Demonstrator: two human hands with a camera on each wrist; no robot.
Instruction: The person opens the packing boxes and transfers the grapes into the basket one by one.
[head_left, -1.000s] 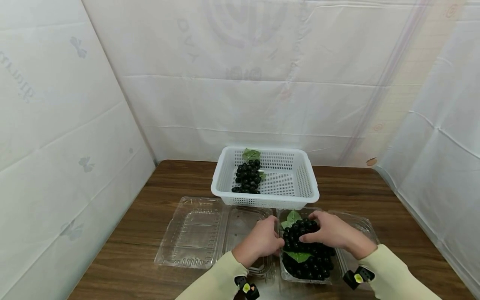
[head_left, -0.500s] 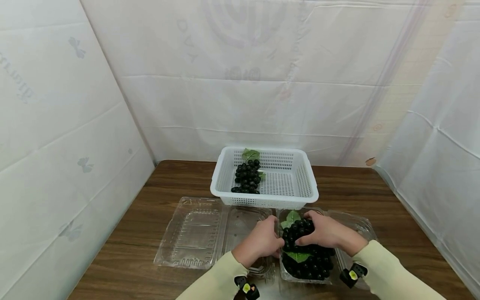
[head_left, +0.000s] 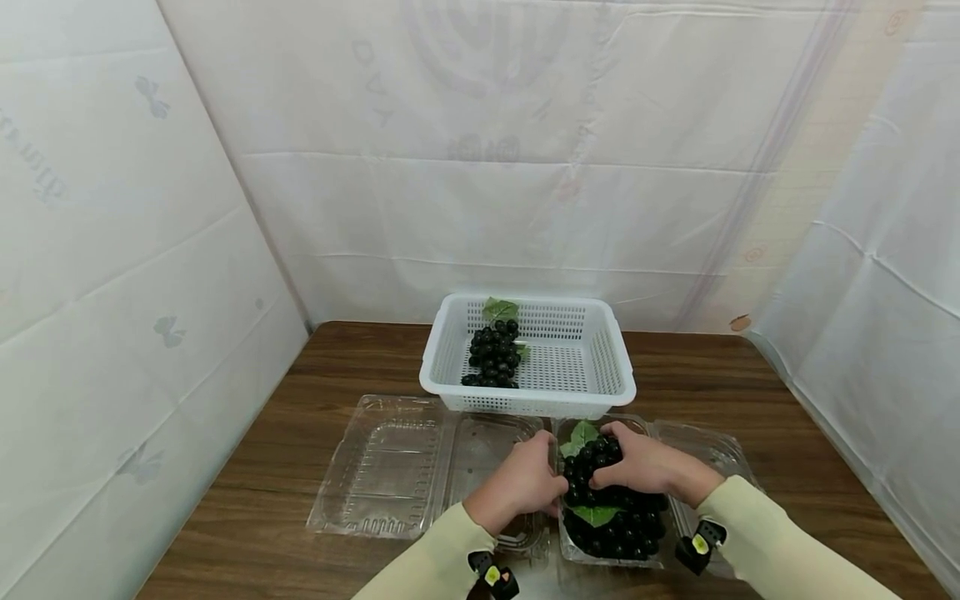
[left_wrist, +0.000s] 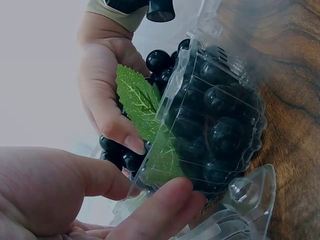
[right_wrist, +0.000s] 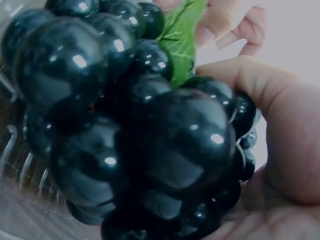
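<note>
In the head view a clear plastic clamshell box (left_wrist: 172,95) on the right holds bunches of black grapes (head_left: 618,533) with green leaves (head_left: 596,515). My left hand (head_left: 522,477) pinches the box's left rim, thumb on one side and fingers on the other. Over the upper bunch of grapes (right_wrist: 185,140) lies my right hand (head_left: 645,462), thumb and fingers curled round it. In the left wrist view, a leaf (left_wrist: 137,100) stands between the right thumb and the box wall. Some right fingers are hidden behind the grapes.
A second clear clamshell box (head_left: 390,467) lies opened flat at the left, beside the filled one. Behind both stands a white perforated basket (head_left: 618,367) with a bunch of black grapes (head_left: 495,354). White sheets (head_left: 480,208) enclose the wooden table (head_left: 247,508).
My right hand has shifted slightly left over the grapes, still gripping the upper bunch. The left hand has stayed at the box's rim.
</note>
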